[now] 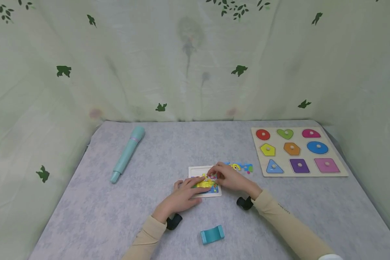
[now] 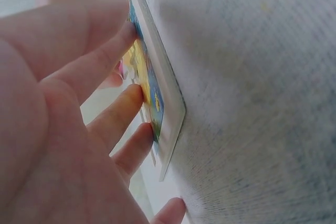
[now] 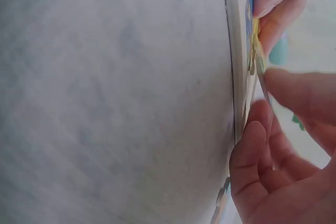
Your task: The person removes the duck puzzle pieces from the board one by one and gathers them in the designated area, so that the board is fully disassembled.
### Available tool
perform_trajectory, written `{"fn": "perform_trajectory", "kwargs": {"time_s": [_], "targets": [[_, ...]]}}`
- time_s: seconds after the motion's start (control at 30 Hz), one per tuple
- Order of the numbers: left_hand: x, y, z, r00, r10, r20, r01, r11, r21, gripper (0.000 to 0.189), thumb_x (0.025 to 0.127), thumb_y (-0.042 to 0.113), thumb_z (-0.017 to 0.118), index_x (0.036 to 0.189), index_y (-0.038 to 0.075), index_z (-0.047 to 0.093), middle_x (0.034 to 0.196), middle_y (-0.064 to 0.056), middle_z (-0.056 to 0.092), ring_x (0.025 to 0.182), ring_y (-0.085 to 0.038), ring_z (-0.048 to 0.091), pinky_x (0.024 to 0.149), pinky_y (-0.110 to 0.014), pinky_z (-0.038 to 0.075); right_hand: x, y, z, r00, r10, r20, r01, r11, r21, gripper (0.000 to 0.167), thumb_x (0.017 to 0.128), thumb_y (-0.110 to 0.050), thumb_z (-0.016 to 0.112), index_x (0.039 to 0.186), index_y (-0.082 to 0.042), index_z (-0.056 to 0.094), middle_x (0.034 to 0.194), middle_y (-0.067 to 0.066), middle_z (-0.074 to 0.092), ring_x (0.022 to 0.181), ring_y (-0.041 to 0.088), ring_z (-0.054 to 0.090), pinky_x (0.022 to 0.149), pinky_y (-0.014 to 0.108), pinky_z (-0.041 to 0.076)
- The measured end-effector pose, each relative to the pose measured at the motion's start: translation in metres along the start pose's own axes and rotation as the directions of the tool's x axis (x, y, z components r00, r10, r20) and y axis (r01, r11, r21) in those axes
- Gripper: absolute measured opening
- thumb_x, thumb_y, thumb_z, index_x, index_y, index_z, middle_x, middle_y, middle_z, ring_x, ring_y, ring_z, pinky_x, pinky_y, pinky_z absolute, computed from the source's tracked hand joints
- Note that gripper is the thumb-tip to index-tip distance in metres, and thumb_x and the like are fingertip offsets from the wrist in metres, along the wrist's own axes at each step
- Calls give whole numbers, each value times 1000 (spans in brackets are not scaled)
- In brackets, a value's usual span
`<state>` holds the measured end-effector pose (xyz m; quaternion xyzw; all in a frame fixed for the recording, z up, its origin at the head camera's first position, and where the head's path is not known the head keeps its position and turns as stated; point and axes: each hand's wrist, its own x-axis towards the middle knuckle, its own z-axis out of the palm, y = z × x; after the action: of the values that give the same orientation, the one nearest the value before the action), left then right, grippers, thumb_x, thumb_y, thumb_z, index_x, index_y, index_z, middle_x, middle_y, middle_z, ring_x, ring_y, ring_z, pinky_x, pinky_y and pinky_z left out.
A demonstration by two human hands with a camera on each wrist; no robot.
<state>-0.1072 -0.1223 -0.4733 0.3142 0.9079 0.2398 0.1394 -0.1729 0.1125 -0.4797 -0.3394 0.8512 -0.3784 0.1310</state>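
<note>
A small jigsaw puzzle in a white frame (image 1: 198, 168) lies on the table, its picture yellow and blue. Spread over its lower left part is my left hand (image 1: 182, 198); in the left wrist view its straight fingertips rest on the puzzle picture (image 2: 153, 95). At the right side of the frame, my right hand (image 1: 233, 178) pinches a thin puzzle piece (image 3: 263, 83) between thumb and fingers. The piece stands tilted up from the frame, one edge down at the picture. More colourful puzzle pieces (image 1: 248, 168) lie just beyond the right hand, partly hidden by it.
A wooden shape board (image 1: 258, 159) with knobbed shapes lies at the back right. To the back left is a teal stick-shaped thing (image 1: 126, 156). A small curved teal piece (image 1: 212, 235) sits near the front, between the forearms. Cloth walls enclose the table.
</note>
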Motion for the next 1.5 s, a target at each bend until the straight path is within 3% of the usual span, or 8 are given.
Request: {"fn": "perform_trajectory", "kwargs": {"time_s": [0.2,0.43,0.67,0.83,1.07,1.3,1.5], "targets": [[0,-1,1,1000,-15,6,15,1000,4,41,98,25,55,138,23,54,154,-4,28,137,-35,26,99,-64,17,-3,5,-4,997,54,-50,-48,993,107,18,90,2,58,102,-10,65,84,-1,57,76,15,51,69,27,45],[0,-3,2,1000,-18,4,18,1000,6,40,98,26,55,138,24,55,154,-3,28,136,-34,26,99,-62,18,-26,21,-22,986,146,-81,-129,974,186,12,93,-2,57,100,-6,66,85,1,57,77,18,50,64,27,43],[-2,-1,1,1000,-8,-5,8,1000,-3,40,98,25,56,137,22,55,153,-5,29,136,-36,26,99,-63,17,-58,36,-42,958,239,-158,-217,966,143,9,92,-4,61,99,-8,66,82,1,55,75,20,50,60,27,42],[-2,0,1,1000,-4,-5,4,1000,-6,39,98,24,55,137,21,55,153,-6,30,136,-37,27,99,-63,17,-72,43,-52,953,247,-177,-228,966,119,9,91,-1,61,96,-7,65,80,2,53,75,21,48,60,26,41],[-2,-1,2,1000,-5,-13,5,1000,-3,40,98,24,56,137,22,55,153,-5,30,136,-36,27,99,-63,17,-77,44,-56,951,258,-171,-248,966,79,10,91,3,59,92,-6,64,79,2,53,74,19,49,61,26,41],[-1,-3,4,1000,-2,-19,3,1000,3,40,98,25,55,138,23,55,154,-5,29,137,-35,27,99,-63,17,-73,46,-53,962,209,-174,-217,976,-24,14,89,6,60,90,-7,65,79,-1,54,72,15,50,64,29,44],[-1,-3,4,1000,4,-18,-4,1000,3,40,98,25,55,138,22,55,154,-5,29,137,-35,26,100,-63,17,-73,42,-53,959,206,-195,-231,967,-112,16,87,8,61,89,-7,66,77,-3,54,69,13,50,62,29,45]]}}
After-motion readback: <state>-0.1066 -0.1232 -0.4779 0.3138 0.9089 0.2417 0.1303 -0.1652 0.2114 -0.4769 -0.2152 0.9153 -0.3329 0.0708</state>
